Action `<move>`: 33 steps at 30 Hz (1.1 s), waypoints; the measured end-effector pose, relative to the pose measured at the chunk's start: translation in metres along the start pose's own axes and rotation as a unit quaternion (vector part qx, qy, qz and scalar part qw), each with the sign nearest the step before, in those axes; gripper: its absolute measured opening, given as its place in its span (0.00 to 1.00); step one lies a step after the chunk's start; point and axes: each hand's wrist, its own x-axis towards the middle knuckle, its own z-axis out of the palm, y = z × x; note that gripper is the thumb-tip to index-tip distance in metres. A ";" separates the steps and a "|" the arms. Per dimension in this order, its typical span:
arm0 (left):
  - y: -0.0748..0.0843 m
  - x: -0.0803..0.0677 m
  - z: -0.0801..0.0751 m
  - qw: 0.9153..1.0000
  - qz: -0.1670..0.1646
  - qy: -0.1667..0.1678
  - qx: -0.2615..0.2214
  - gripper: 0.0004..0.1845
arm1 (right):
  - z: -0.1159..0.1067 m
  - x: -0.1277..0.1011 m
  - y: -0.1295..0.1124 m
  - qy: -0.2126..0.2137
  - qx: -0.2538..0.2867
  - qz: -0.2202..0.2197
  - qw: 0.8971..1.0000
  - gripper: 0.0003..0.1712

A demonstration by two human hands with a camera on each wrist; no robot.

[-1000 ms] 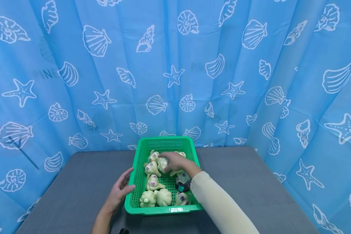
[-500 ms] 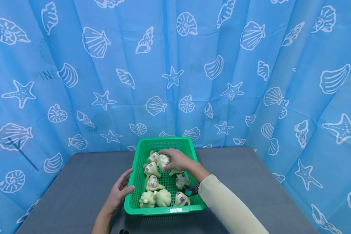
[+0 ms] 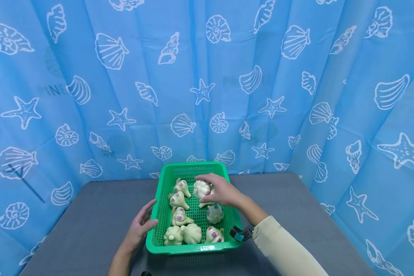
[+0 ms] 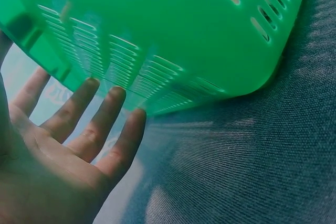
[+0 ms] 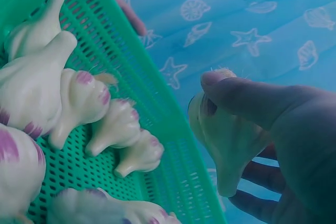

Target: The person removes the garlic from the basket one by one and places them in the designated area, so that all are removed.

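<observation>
Head view first: right hand (image 3: 220, 193) now further right and a bit higher over the green basket (image 3: 165, 191) than a second ago, with a pale garlic bulb (image 3: 201, 188) pinched between thumb and curled fingers. Earlier sat low among the heap near the basket's middle; now looks lifted clear of the others, so probably picked out rather than just poked at. Wrist strap also slid back toward the near right corner of the basket, sleeve pulled along with it.

Right wrist view backs that up: thumb (image 5: 247, 98) pressed over the bulb (image 5: 223, 140), fingers wrapped underneath, bulb hanging above the mesh floor and apart from the other garlic bulbs (image 5: 68, 103) lying in there. Can't tell from any view whether it's fully past the rim yet.

Left hand (image 3: 139, 230) basically unchanged, resting against the basket's left wall with the thumb hooked at the rim. Left wrist view shows fingers (image 4: 105, 124) straight and loosely spread, tips touching the slotted side of the basket (image 4: 173, 40), palm open, gripping nothing. Reads as steadying the basket on the grey table (image 3: 296, 214) while the other hand does the picking.

Right forearm angled in from the lower right, wrist bent down over the far half of the basket.
</observation>
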 end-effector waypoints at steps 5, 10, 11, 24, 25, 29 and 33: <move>0.000 -0.001 0.001 1.000 -0.004 0.008 0.004 0.34 | -0.011 -0.014 0.004 0.039 0.001 -0.009 0.999 0.40; 0.000 -0.001 0.002 1.000 -0.004 0.016 0.006 0.34 | -0.017 -0.024 0.014 0.086 0.004 -0.005 0.996 0.41; 0.000 -0.001 0.002 1.000 -0.003 0.017 0.007 0.34 | -0.018 -0.026 0.016 0.096 0.005 -0.005 0.995 0.41; 0.001 0.000 0.001 1.000 -0.002 0.016 0.002 0.34 | -0.022 -0.040 0.049 0.208 0.026 0.004 0.978 0.43; 0.001 0.000 0.001 1.000 -0.001 0.015 0.001 0.34 | -0.022 -0.040 0.052 0.217 0.031 0.005 0.976 0.42; 0.000 0.000 0.001 1.000 -0.003 0.015 -0.002 0.34 | -0.023 -0.043 0.066 0.234 0.038 0.022 0.971 0.42; -0.002 0.001 0.002 1.000 -0.006 0.017 -0.006 0.34 | -0.020 -0.047 0.079 0.237 0.034 0.042 0.970 0.42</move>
